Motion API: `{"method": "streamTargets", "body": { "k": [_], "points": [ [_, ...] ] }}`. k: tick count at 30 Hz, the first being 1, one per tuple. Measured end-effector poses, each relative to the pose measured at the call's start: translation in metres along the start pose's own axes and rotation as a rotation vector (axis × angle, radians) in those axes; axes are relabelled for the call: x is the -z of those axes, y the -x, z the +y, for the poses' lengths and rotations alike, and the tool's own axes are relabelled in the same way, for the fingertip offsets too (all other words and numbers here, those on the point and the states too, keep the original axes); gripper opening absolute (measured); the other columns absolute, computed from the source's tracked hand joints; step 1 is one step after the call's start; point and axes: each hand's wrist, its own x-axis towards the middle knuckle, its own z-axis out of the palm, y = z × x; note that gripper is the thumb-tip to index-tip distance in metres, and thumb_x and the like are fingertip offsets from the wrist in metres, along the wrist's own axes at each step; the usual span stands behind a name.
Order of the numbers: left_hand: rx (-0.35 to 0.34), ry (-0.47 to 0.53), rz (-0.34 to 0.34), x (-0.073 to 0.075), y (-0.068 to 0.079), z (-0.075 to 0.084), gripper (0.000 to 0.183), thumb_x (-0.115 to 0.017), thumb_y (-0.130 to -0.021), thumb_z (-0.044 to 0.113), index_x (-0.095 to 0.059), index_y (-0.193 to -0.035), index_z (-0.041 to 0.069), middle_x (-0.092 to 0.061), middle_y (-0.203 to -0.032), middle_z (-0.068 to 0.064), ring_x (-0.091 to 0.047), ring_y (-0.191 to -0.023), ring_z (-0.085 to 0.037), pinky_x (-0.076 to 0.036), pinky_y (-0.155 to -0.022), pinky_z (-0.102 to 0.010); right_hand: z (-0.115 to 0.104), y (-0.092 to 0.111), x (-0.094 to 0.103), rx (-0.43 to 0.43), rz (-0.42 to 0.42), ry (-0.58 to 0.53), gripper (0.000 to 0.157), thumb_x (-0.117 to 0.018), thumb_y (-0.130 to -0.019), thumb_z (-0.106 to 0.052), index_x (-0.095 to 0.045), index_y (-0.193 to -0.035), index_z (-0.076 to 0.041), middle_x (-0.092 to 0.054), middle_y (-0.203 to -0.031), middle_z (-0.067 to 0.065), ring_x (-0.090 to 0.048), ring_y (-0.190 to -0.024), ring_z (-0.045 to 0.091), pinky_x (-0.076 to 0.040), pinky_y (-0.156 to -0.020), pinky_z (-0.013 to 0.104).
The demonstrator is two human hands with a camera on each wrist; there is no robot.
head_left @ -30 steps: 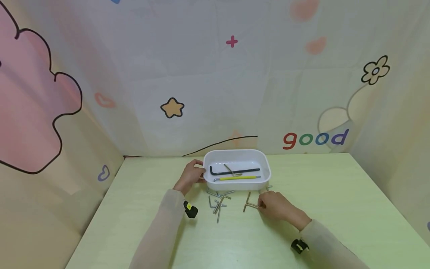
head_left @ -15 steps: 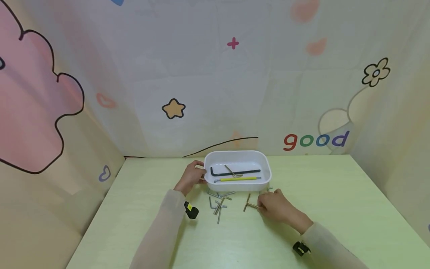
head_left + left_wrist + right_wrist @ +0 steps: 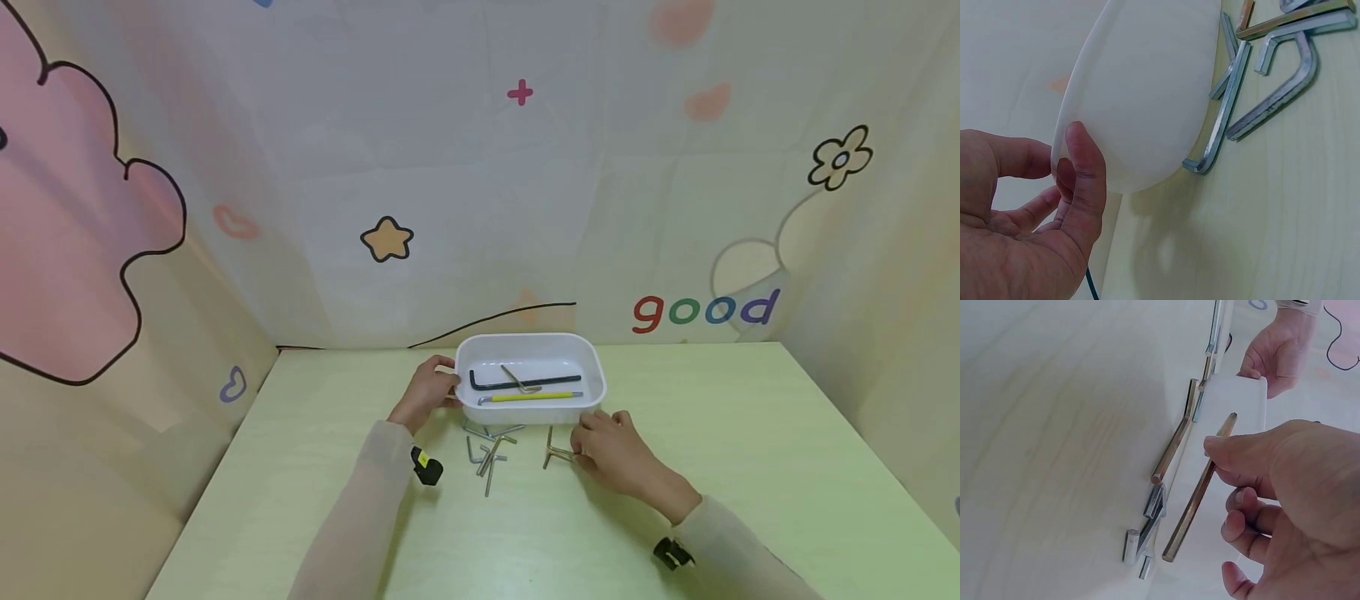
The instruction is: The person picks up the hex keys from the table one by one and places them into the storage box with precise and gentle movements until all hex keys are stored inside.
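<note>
My left hand (image 3: 427, 396) grips the left end of a white plastic box (image 3: 528, 415), thumb outside and fingers at the rim (image 3: 1065, 94). In the box lie a black hex key (image 3: 555, 381), a yellow-sleeved hex key (image 3: 532, 397) and a small brass-coloured one (image 3: 512, 377). By the box's front right corner, my right hand (image 3: 618, 454) pinches a brass-coloured hex key (image 3: 1194, 506) between thumb and fingers. Its other fingers are loosely bent. Another brass-coloured hex key (image 3: 1175, 437) and several silver hex keys (image 3: 1138, 544) lie beside it on the table.
A loose pile of silver and brass-coloured hex keys (image 3: 489, 457) lies in front of the box, left of my right hand. The pale table (image 3: 337, 500) ends at a printed cloth backdrop (image 3: 480, 208) close behind the box.
My right hand has shifted slightly left and up towards the box's corner, covering a silver hex key there. The brass-coloured hex key at its fingers has turned a little. My left hand stays on the box.
</note>
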Motion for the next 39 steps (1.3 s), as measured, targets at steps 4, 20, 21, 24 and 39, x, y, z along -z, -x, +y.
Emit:
{"method": "streamTargets", "body": {
  "k": [4, 20, 21, 24, 39],
  "points": [
    [-0.001, 0.003, -0.002, 0.0, 0.0, 0.0, 0.035, -0.056, -0.095, 0.008, -0.05, -0.129, 0.006, -0.064, -0.104, -0.018, -0.065, -0.082, -0.021, -0.06, -0.067, -0.028, -0.001, 0.0, 0.003, -0.007, 0.011, -0.005, 0.022, -0.081, -0.078, -0.015, -0.06, -0.077, -0.021, -0.049, -0.081, -0.008, -0.05, -0.084, 0.015, -0.035, -0.074, 0.037],
    [-0.023, 0.003, 0.0, 0.0, 0.0, 0.0, 0.035, -0.056, -0.095, 0.008, -0.05, -0.13, 0.005, -0.065, -0.107, -0.022, -0.065, -0.081, -0.021, -0.06, -0.067, -0.028, -0.002, -0.009, 0.016, -0.004, 0.071, -0.027, 0.021, -0.08, -0.08, -0.017, -0.059, -0.08, -0.021, -0.047, -0.079, -0.008, -0.045, -0.079, 0.012, -0.037, -0.076, 0.037],
    [-0.024, 0.002, -0.001, 0.0, 0.0, 0.0, 0.035, -0.055, -0.096, 0.008, -0.049, -0.13, 0.004, -0.064, -0.107, -0.022, -0.065, -0.081, -0.021, -0.06, -0.067, -0.028, -0.002, -0.009, 0.017, -0.003, 0.074, -0.027, 0.021, -0.08, -0.08, -0.017, -0.059, -0.08, -0.021, -0.047, -0.079, -0.008, -0.045, -0.079, 0.012, -0.037, -0.076, 0.037],
    [-0.024, 0.002, 0.0, 0.0, 0.0, -0.001, 0.035, -0.055, -0.096, 0.008, -0.049, -0.13, 0.004, -0.064, -0.107, -0.022, -0.064, -0.081, -0.021, -0.06, -0.068, -0.029, -0.003, -0.011, 0.021, 0.0, 0.077, -0.029, 0.021, -0.08, -0.081, -0.017, -0.06, -0.081, -0.02, -0.048, -0.08, -0.008, -0.046, -0.079, 0.012, -0.038, -0.076, 0.037],
    [-0.017, -0.004, 0.006, -0.001, 0.001, -0.001, 0.037, -0.054, -0.097, 0.01, -0.048, -0.133, 0.005, -0.063, -0.113, -0.024, -0.065, -0.086, -0.024, -0.059, -0.064, -0.024, -0.007, -0.018, 0.036, 0.005, 0.06, -0.037, 0.018, -0.079, -0.082, -0.016, -0.061, -0.082, -0.02, -0.051, -0.083, -0.005, -0.048, -0.081, 0.014, -0.042, -0.079, 0.041]
  ]
}}
